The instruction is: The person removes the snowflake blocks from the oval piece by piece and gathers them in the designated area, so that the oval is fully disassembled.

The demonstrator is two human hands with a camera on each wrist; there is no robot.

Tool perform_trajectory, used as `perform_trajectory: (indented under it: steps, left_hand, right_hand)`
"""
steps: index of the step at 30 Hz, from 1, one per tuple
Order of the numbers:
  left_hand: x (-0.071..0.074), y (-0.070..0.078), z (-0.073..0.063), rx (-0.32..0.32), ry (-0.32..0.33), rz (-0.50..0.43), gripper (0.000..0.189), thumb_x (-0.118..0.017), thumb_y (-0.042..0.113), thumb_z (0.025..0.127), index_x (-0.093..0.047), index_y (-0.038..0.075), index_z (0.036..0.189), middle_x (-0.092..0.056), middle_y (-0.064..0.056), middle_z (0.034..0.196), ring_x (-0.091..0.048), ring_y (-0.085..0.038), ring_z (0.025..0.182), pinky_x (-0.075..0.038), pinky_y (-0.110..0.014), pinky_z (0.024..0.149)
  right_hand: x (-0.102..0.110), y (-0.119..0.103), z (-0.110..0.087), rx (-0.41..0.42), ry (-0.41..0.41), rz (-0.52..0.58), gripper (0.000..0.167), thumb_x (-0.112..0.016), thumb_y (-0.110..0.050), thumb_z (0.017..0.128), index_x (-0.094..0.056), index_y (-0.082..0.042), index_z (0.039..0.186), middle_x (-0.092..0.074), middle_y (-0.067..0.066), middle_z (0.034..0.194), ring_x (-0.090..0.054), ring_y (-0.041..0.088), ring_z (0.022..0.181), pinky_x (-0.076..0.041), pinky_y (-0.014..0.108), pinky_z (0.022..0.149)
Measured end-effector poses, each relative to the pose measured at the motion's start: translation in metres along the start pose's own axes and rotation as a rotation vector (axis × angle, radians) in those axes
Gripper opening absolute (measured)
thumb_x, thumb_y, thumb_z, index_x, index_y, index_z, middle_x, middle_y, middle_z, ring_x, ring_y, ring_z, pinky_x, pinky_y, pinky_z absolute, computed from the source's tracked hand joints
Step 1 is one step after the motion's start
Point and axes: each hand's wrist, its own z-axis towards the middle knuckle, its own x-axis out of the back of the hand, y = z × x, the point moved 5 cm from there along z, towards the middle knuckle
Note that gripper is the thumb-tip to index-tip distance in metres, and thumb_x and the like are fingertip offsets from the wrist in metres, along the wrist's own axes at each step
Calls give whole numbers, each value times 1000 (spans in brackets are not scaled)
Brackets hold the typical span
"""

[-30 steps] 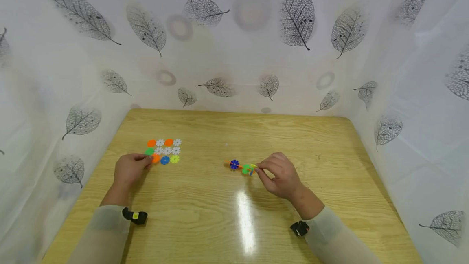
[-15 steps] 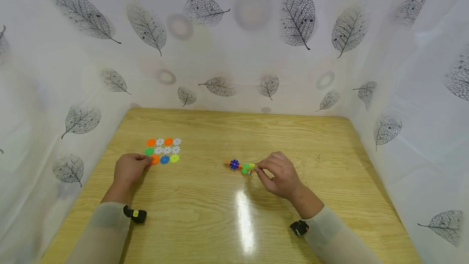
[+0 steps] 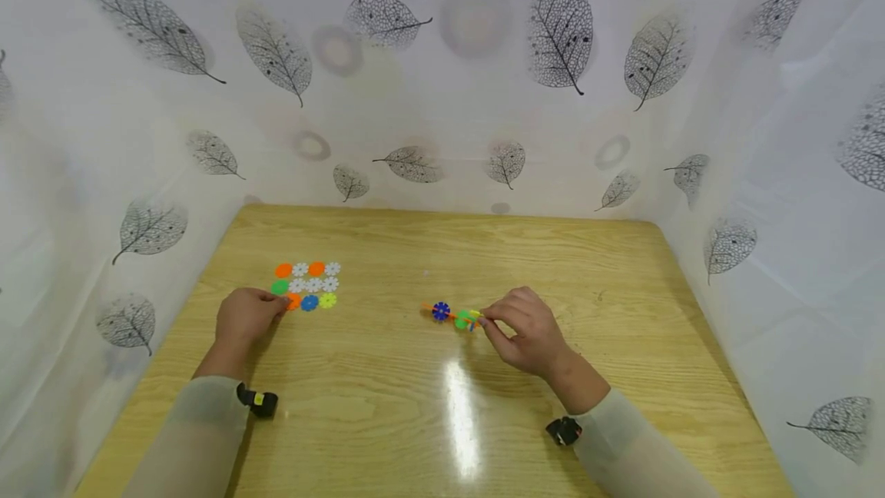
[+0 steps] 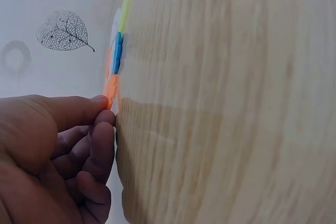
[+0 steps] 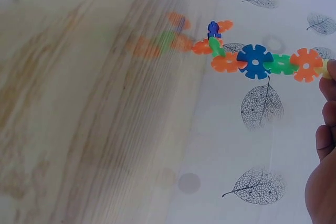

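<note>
At the left of the table, my left hand (image 3: 249,321) pinches the edge of an orange snowflake disc (image 4: 111,87) between thumb and forefinger. The disc is at the near-left corner of a grid of flat discs, beside a blue disc (image 3: 309,303) and a yellow disc (image 3: 328,300). Right of centre, my right hand (image 3: 524,329) holds a chain of interlocked snowflake discs by its yellow end disc (image 5: 324,68). From there the chain runs left through orange, green, a blue disc (image 5: 255,62) and more orange to a dark blue disc (image 3: 441,311); it hangs over the table.
Behind the held disc lie a green disc (image 3: 280,287), several white discs (image 3: 314,284) and two orange discs (image 3: 284,270). The wooden table (image 3: 387,390) meets a white leaf-print curtain (image 3: 429,98) at its back and sides.
My left forearm has shifted slightly forward, its fingertips staying at the orange disc. My right hand and the chain stay practically still.
</note>
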Motion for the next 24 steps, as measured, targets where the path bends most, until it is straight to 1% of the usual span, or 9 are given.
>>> perform_trajectory:
  steps: [3,6,8,13,17,20,23,24]
  left_hand:
    - [0,0,1,-2,4,21,42,-67,41,99,-81,2,97,-77,-16,98,-67,-44,100,-53,-54,82]
    - [1,-1,2,2,9,34,43,-68,41,98,-80,0,101,-75,-20,106,-67,-44,100,-53,-54,82]
    - [1,-1,2,4,10,36,43,-69,41,97,-80,0,102,-75,-21,107,-67,-44,99,-53,-54,82]
    - [2,-1,0,11,18,32,42,-70,40,96,-80,0,103,-75,-21,109,-66,-44,101,-53,-54,83]
    - [2,2,-2,12,39,4,45,-67,41,98,-78,-1,110,-73,-22,114,-65,-45,105,-52,-55,86]
    - [2,7,-4,-9,62,-25,47,-65,41,100,-77,-2,115,-72,-24,118,-65,-46,108,-53,-56,88]
    - [4,15,-6,-55,93,-34,47,-65,41,101,-77,-2,115,-73,-23,116,-66,-44,106,-54,-54,85]
    - [4,18,-6,-76,102,-42,46,-65,41,101,-77,-2,115,-74,-22,113,-67,-43,103,-55,-52,83]
  right_hand:
    - [0,0,1,1,0,4,6,-74,-9,93,-77,-4,92,-74,3,83,-65,18,68,-51,38,63]
    - [0,0,1,-2,-1,7,6,-74,-9,93,-77,-4,92,-74,3,83,-65,18,68,-51,38,63]
    - [1,0,1,-4,-1,6,6,-74,-9,93,-77,-4,92,-74,3,83,-65,18,68,-51,38,63]
    - [1,0,1,-6,0,4,6,-74,-9,92,-77,-4,91,-74,3,83,-65,18,68,-51,38,63]
    - [1,0,2,-6,1,5,5,-74,-8,92,-77,-4,91,-74,3,83,-65,18,68,-51,38,63]
    - [1,0,2,-5,1,5,5,-74,-8,92,-77,-4,91,-74,3,83,-65,18,68,-51,38,63]
    - [1,0,2,0,2,5,6,-74,-9,93,-77,-4,91,-74,3,83,-65,18,68,-51,38,63]
    - [1,0,2,2,3,5,6,-74,-9,93,-77,-4,92,-74,3,83,-65,18,68,-51,38,63]
